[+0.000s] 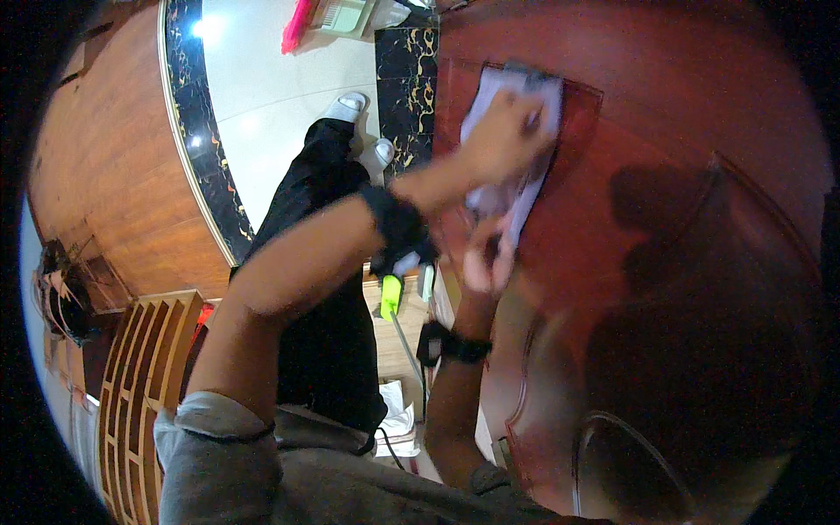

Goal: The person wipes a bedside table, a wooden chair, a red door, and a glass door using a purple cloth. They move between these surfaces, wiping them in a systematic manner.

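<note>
A white, sheet-like cloth or paper (pixel 551 108) with a dark edge lies against a reddish-brown wooden panel (pixel 577 216). Over its upper part is my left hand (pixel 508 141), blurred, with curled fingers that appear to hold some of the white material. My right hand (pixel 489 259) is at the lower end, thumb and fingers pinching near the edge. A greyish piece (pixel 525 71) shows along the top of the white sheet; its kind is unclear. Both wrists wear black bands, the left one bulkier. The palms and the material beneath the left hand are hidden.
Black patterned tile (pixel 407 85) borders a pale floor (pixel 282 79), where my slippered feet stand. A pink item (pixel 296 26) lies beside a pale green plastic object (pixel 348 16). A lime-green broom or dustpan head (pixel 391 295) is below my left wrist. A slatted wooden rack (pixel 147 367) stands lower left.
</note>
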`<move>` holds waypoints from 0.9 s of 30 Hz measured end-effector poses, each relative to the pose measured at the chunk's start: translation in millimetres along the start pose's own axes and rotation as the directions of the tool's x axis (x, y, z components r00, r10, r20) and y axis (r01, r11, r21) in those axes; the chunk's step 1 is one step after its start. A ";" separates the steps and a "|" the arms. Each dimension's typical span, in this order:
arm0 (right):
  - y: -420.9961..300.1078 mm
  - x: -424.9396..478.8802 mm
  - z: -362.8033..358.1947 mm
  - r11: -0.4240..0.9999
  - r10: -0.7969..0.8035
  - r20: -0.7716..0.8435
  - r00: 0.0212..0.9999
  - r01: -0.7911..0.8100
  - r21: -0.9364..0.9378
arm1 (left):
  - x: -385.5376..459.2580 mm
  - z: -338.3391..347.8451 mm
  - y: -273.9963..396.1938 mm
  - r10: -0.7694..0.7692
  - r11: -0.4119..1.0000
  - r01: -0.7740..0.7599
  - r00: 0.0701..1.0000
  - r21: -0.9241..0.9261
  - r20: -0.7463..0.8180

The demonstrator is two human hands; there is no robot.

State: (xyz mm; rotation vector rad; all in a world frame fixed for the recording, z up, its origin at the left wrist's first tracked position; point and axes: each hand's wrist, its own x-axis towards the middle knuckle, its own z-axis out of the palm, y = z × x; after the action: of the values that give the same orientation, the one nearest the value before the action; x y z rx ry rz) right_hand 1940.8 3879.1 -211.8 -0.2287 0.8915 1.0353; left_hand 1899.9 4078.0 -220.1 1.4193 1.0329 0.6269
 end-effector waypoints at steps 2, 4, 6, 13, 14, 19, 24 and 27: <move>-36.5 -73.7 -53.3 0.987 -0.163 -0.129 0.978 0.160 -0.034 | -73.1 26.7 -18.1 -0.182 0.980 0.199 0.926 -0.018 0.330; -74.6 -163.5 -96.3 0.936 -0.351 -0.288 0.891 0.325 -0.134 | -162.1 65.4 -32.5 -0.247 0.960 0.274 0.922 -0.052 0.299; -113.6 -257.0 -131.3 0.817 -0.575 -0.422 0.701 0.470 -0.334 | -250.2 110.4 -59.6 -0.169 0.960 0.266 0.807 -0.092 0.566; -111.4 -334.4 -116.3 0.821 -0.553 -0.514 0.656 0.534 -0.201 | -342.7 135.8 -5.2 -0.229 0.907 0.384 0.791 -0.170 0.567; -91.1 -310.8 -98.4 0.847 -0.520 -0.443 0.731 0.509 -0.154 | -323.1 124.4 8.6 -0.169 0.933 0.300 0.852 -0.198 0.495; -29.5 -145.9 -34.8 0.965 -0.264 -0.206 0.942 0.255 -0.069 | -167.0 29.3 38.8 -0.015 0.982 0.047 0.984 -0.184 0.175; 30.9 55.0 61.8 0.997 0.017 0.102 0.995 -0.009 -0.079 | 33.6 -45.5 58.2 0.281 0.950 -0.304 0.933 -0.075 -0.226; 62.0 116.1 101.1 0.977 0.196 0.308 0.931 -0.158 -0.145 | 107.5 -67.9 74.8 0.457 0.886 -0.432 0.757 0.166 -0.468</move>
State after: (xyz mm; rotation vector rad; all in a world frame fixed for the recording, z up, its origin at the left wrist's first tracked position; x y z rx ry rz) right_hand 1967.6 4042.8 -218.0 -0.0738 0.5625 1.2543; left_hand 1907.3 4212.3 -159.4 1.6019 1.1066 1.3882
